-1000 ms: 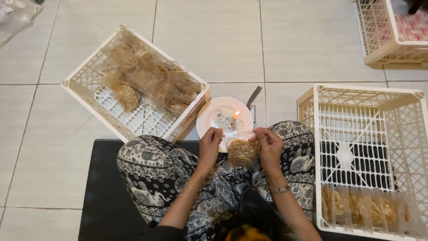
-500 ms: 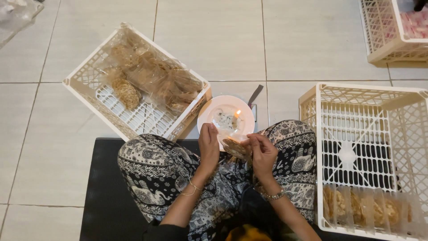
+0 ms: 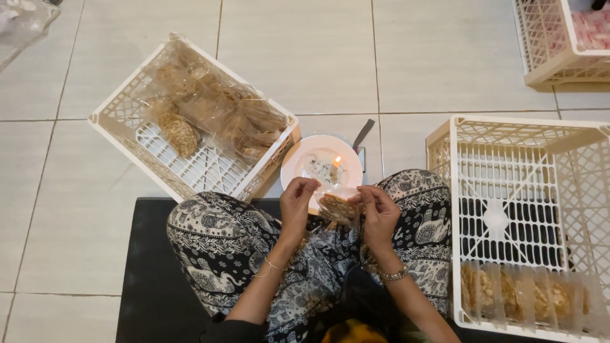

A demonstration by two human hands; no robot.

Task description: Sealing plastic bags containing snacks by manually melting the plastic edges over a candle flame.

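You sit cross-legged, knees spread toward the left and right of the frame, both forearms rising from the bottom centre. Your left hand (image 3: 298,200) sits just left of centre, fingers curled inward, a thin bracelet at the wrist. Your right hand (image 3: 380,213) faces it close by, fingers bent in a pinch, a beaded band on its wrist.

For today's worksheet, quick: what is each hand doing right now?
Left hand: closed, pinching the clear snack packet.
Right hand: closed, gripping the same packet.
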